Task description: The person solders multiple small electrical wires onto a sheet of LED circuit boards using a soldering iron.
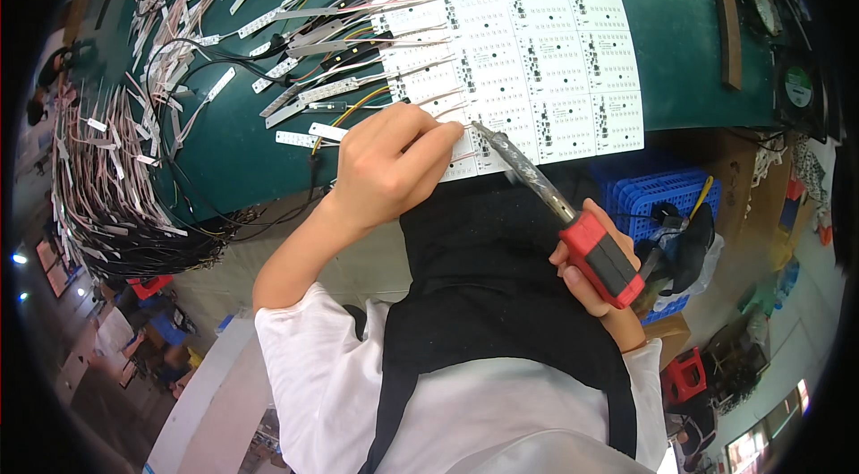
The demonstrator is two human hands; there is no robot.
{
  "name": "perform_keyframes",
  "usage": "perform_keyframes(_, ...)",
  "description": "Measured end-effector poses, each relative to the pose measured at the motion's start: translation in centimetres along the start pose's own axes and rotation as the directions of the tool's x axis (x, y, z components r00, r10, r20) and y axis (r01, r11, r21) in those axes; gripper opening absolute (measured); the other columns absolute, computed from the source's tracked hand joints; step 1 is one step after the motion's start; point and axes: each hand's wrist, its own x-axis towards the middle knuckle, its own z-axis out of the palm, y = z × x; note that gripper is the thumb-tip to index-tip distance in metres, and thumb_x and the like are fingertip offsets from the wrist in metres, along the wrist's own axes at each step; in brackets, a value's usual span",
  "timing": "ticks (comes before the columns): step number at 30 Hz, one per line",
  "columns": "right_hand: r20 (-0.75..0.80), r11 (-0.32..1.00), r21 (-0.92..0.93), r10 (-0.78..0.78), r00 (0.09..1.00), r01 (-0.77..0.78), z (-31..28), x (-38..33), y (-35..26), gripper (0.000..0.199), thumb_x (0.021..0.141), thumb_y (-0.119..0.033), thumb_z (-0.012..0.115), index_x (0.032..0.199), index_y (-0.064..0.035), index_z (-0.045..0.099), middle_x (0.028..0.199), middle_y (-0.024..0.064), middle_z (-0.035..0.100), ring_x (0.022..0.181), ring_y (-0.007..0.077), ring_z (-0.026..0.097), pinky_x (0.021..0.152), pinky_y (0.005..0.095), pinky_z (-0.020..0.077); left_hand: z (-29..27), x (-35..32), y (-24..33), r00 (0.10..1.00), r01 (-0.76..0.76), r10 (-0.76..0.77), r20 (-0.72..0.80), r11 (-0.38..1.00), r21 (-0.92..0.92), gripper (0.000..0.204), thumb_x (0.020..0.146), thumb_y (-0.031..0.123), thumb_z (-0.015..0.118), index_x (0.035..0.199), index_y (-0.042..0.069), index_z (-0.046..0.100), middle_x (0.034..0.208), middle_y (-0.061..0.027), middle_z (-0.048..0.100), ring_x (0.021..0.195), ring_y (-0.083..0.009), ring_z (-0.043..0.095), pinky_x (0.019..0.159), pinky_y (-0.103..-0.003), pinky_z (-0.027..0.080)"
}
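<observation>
Step in hand: looks like soldering leads to the white LED circuit-board panel (617,71), judging by the pose.
Panel spot: on the green worktop (684,93), near edge toward the wearer; work is at its lower-left corner.
Left-hand grip: left hand (385,161), fingertips pinched together, apparently on a thin wire end, mostly hidden.
Right-hand grip: right hand (586,288), wrapped round the red-and-black handle of the soldering iron (528,174).
Iron tip: just beside the left fingertips; contact with the panel, can't tell.
Wired strips: LED strips (327,91) left of the panel, leads lying across its left column.
Next move calls for: steady wire end on its pad, tip brought in briefly, fingers clear of heat.
Panel print: tiny dark markings repeated per board, unreadable from here.
Other label: green disc on the black round unit (799,87), far right, too small to read.
</observation>
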Motion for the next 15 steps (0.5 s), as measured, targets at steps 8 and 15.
perform_keyframes(8, -0.048, 0.996, 0.090, 0.023, 0.999, -0.018, 0.17, 0.01, 0.14, 0.061, 0.072, -0.005, 0.061, 0.126, 0.0168, 0.044, 0.075, 0.0109, 0.067, 0.068, 0.0176, 0.066, 0.065, 0.0251, 0.0522, 0.13, 0.03, 0.22, 1.000, 0.006, -0.006, -0.009, 1.000, -0.002, 0.018, 0.065, 0.000, 0.069, 0.082, 0.006, 0.065, 0.068, -0.0031, 0.052, 0.057, -0.0182, 0.054, 0.049, -0.029, 0.042)
perform_keyframes(15, -0.004, 1.000, -0.018, -0.012, 1.000, 0.012, 0.18, 0.33, 0.50, 0.059, 0.072, -0.004, 0.061, 0.125, 0.0162, 0.046, 0.074, 0.0097, 0.066, 0.067, 0.0175, 0.066, 0.069, 0.0255, 0.0513, 0.31, 0.29, 0.65, 0.970, 0.243, -0.243, 0.014, 0.963, -0.119, 0.013, 0.068, -0.001, 0.067, 0.078, 0.006, 0.061, 0.067, -0.0041, 0.050, 0.053, -0.0194, 0.053, 0.047, -0.030, 0.042)
